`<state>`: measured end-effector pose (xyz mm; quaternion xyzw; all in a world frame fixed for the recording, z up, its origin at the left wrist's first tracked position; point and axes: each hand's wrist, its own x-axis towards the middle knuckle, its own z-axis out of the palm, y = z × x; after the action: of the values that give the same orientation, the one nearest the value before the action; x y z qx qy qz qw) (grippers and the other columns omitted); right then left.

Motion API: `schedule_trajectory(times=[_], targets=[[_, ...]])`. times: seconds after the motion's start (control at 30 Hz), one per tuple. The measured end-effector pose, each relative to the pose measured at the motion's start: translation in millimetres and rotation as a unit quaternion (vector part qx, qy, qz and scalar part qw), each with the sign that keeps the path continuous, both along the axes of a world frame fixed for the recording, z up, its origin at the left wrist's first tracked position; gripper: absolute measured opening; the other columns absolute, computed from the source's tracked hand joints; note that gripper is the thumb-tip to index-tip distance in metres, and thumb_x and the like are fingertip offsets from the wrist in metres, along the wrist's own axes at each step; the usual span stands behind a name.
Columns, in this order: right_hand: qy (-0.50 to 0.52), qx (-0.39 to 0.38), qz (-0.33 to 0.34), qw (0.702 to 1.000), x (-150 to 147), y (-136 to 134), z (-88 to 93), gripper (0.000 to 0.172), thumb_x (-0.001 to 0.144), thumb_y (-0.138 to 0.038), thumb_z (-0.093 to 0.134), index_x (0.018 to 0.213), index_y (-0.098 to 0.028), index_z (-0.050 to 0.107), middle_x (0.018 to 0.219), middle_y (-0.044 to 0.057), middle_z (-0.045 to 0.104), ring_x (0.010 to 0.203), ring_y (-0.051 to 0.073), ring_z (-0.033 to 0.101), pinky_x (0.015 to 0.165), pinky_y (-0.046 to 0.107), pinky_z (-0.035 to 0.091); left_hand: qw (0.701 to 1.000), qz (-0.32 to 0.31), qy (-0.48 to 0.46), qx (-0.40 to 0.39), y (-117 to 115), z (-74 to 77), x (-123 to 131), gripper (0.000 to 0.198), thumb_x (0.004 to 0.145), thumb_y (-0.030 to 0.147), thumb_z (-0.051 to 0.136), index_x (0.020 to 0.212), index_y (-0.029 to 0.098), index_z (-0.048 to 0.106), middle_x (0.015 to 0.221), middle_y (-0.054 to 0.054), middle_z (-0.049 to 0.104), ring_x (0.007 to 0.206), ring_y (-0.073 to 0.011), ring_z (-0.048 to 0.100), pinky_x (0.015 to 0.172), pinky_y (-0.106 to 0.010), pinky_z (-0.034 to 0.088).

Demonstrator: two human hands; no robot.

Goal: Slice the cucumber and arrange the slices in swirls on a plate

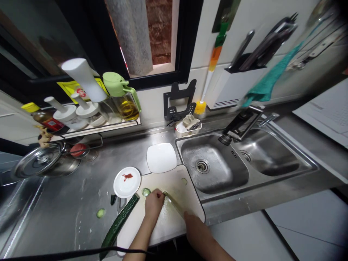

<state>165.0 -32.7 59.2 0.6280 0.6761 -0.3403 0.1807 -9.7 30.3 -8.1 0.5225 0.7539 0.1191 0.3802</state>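
On the pale cutting board point(174, 232), my left hand point(154, 203) is closed, its curled fingers pressing down on a small cucumber piece that they mostly hide. My right hand point(197, 230) is wrapped around the handle of a knife point(175, 204), whose blade points to my left fingertips. A cucumber slice point(146, 191) lies just left of my left hand. The long dark green cucumber point(119, 222), its near end cut, rests along the board's left edge. Another cut piece of cucumber point(100, 212) is on the counter, close to a dark green scrap point(113, 199).
Behind the board stand a round white plate point(119, 183) with red bits and a square white plate point(161, 158). A double steel sink point(217, 181) with a faucet point(244, 123) is at right. Bottles and jars fill a rack point(119, 125); a lidded pot point(65, 165) sits far left.
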Motion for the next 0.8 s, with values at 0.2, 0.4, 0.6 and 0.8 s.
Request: schedule_trajectory(times=[0.2,0.4,0.6,0.8], targets=[[0.008,0.009,-0.006,1.000,-1.7,-0.3,-3.5,0.054,0.080,0.003,0.027,0.124,-0.010,0.056,0.117,0.015,0.063,0.108,0.022,0.058,0.090,0.029,0.042,1.000,0.003,0.001,-0.006,1.6,1.7,0.3,0.012,0.078,0.021,0.056,0.068,0.019,0.063,0.062,0.001,0.063,0.062,-0.0111,0.057,0.062,-0.021,0.035],[0.020,0.020,-0.012,1.000,-3.8,1.1,-12.3,0.052,0.077,0.001,0.033,0.120,-0.012,0.059,0.113,0.014,0.065,0.105,0.022,0.060,0.090,0.030,0.042,1.000,0.003,0.001,-0.011,2.4,2.2,-0.5,0.012,0.077,0.019,0.055,0.068,0.018,0.063,0.063,0.000,0.064,0.063,-0.0114,0.057,0.062,-0.021,0.035],[0.020,-0.011,-0.001,1.000,3.5,-7.0,-22.4,0.056,0.077,0.003,0.031,0.126,-0.010,0.054,0.122,0.017,0.061,0.112,0.023,0.056,0.092,0.031,0.041,1.000,0.001,-0.009,0.002,0.2,0.3,-0.1,0.013,0.077,0.020,0.055,0.068,0.018,0.063,0.062,0.001,0.063,0.061,-0.0109,0.056,0.061,-0.020,0.035],[0.040,0.019,-0.018,0.999,26.6,-26.8,-43.4,0.048,0.080,-0.003,0.036,0.121,-0.014,0.059,0.112,0.015,0.066,0.104,0.022,0.061,0.090,0.029,0.042,1.000,0.002,0.002,0.026,-3.7,2.1,-7.8,0.017,0.081,0.026,0.054,0.066,0.019,0.061,0.060,0.002,0.062,0.059,-0.0106,0.056,0.060,-0.020,0.034]])
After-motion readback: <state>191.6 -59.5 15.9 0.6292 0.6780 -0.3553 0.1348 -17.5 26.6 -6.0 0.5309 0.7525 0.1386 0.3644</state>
